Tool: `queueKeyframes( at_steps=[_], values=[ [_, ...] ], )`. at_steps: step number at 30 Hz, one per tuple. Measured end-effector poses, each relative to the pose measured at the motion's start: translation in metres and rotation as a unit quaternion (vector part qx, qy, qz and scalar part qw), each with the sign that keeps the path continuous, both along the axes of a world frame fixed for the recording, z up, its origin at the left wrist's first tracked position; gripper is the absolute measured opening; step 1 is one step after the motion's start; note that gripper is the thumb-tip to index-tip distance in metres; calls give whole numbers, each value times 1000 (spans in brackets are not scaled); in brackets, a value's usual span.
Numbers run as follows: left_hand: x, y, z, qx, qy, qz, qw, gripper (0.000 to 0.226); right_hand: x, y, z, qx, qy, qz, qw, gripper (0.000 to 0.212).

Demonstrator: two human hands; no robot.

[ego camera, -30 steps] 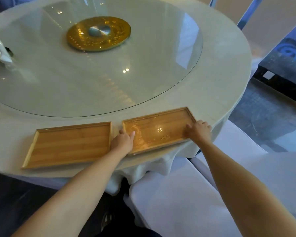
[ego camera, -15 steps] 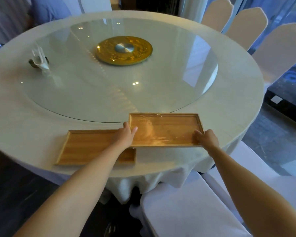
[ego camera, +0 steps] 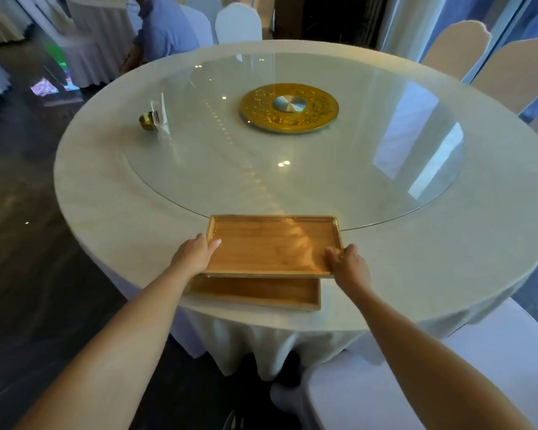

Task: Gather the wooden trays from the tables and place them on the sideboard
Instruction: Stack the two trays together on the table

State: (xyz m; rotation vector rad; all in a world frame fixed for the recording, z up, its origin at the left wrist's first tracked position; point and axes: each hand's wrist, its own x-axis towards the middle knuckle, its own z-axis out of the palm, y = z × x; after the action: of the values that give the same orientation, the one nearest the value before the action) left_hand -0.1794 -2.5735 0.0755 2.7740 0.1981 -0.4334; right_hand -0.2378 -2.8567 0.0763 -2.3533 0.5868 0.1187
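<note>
A wooden tray (ego camera: 271,243) is held level just above the near edge of the round table (ego camera: 112,212). My left hand (ego camera: 194,254) grips its left short side and my right hand (ego camera: 348,266) grips its right short side. A second wooden tray (ego camera: 255,291) lies flat on the tablecloth underneath, with only its near half showing below the held tray. The sideboard is not in view.
A glass turntable (ego camera: 292,169) with a gold centre disc (ego camera: 289,107) covers the table's middle. A gold napkin holder (ego camera: 153,119) stands at the left. Covered chairs (ego camera: 519,72) ring the table; one (ego camera: 416,383) is at my lower right. A person (ego camera: 165,29) sits at the far side.
Both hands lifted the right tray and carried it left until it hangs over the left tray. The view has pulled back and shows more of the room.
</note>
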Motion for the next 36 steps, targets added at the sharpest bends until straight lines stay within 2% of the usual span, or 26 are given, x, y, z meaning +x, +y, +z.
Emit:
queueKeyframes(
  at_steps=[3,8,12,20,29,33,36],
  values=[
    [-4,22,-10,8,22,4,1000,53,-5,21,-10,-22,16,18,999,44],
    [-9,32,-23,7,51,5,999,54,-15,33,-23,-53,47,22,997,39],
    [-8,36,-31,25,68,-10,997,54,-23,36,-30,-94,78,48,991,51],
    [-5,38,-39,32,78,-34,996,53,-30,38,-37,-132,106,68,983,53],
    [-5,42,-42,25,66,-42,997,53,-29,37,-34,-62,123,59,989,52],
    [-4,46,-45,-13,85,-18,996,58,-29,37,-33,-7,124,45,991,45],
    [-5,44,-46,-76,129,29,988,66,-26,37,-38,52,115,15,992,52]
  ],
)
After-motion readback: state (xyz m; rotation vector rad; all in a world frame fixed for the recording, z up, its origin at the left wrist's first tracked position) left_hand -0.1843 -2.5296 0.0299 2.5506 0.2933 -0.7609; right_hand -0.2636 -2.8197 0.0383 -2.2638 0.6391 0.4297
